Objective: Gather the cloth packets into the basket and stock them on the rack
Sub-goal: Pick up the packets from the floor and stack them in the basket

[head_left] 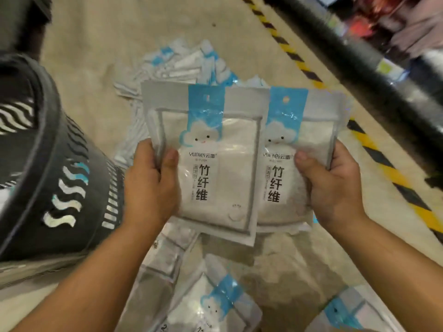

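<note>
My left hand (pixel 151 185) grips a cloth packet (pixel 206 164), white with a blue cloud strip and black characters, thumb on its front. My right hand (pixel 333 185) grips a second matching packet (pixel 299 144) beside it, slightly behind the first. Both packets are held upright above the floor. A dark basket (pixel 55 188) with wavy slots lies tilted at the left, close to my left hand. More packets lie in a loose pile (pixel 187 61) on the floor beyond, and several others (pixel 215 305) lie near my forearms.
The beige floor (pixel 96 56) carries a yellow and black hazard stripe (pixel 393 173) running diagonally on the right. A dark rack edge (pixel 359 68) with blurred goods behind it crosses the upper right.
</note>
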